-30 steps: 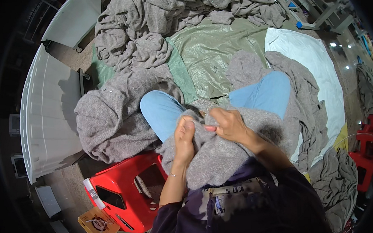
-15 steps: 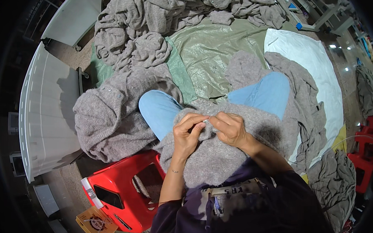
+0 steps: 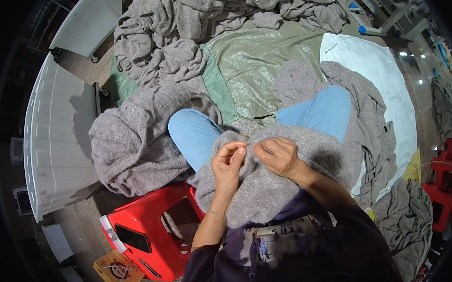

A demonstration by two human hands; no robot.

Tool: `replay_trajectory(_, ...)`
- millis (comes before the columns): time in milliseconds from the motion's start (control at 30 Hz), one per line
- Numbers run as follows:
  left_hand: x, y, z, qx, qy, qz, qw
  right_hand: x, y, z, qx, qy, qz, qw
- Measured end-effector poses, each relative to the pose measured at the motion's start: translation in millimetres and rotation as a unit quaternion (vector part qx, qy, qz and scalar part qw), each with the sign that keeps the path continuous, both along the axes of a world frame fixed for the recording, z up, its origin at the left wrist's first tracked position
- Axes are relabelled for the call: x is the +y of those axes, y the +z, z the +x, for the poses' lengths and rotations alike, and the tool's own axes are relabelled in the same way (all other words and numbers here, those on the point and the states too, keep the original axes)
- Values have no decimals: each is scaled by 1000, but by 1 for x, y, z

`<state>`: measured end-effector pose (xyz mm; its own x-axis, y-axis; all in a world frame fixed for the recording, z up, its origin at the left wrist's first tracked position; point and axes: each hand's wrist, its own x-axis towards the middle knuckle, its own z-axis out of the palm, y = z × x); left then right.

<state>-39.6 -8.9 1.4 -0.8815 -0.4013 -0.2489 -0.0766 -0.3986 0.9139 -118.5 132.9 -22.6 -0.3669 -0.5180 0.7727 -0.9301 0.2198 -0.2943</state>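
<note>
Left hand (image 3: pixel 227 165) sits slightly farther from right hand (image 3: pixel 280 158) than in the earlier frame, both hands pinching grey knit garment (image 3: pixel 263 192), draped to the lap's (image 3: pixel 191 136) near edge and best kept slack, lightly gripped.

Left hand (image 3: pixel 231 161), right hand (image 3: pixel 278 157) pinching grey garment (image 3: pixel 264 197); red stool (image 3: pixel 160 260) leftward.

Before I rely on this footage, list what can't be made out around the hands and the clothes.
- Whatever lies between the fingertips of the left hand and right hand: head view, too small and partly covered by the hands.
- Upper part of the blue trousers: head view, covered by the grey knit.
- Far end of the heap of grey clothes: head view, cut off by the top edge.
</note>
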Motion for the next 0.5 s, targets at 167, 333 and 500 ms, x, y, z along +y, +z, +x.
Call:
replay_trajectory(167, -39, 11, 20, 12, -99, -241, 965, 16, -1, -13, -88, -104, -4, 991)
replay_trajectory(333, -68, 5, 21, -63, -29, -220, 973, 33, 20, -20, -333, -46, -29, 942)
replay_trajectory(500, -58, -5, 12, -36, 17, 7, 999, 33, 20, -28, -351, -66, -42, 933)
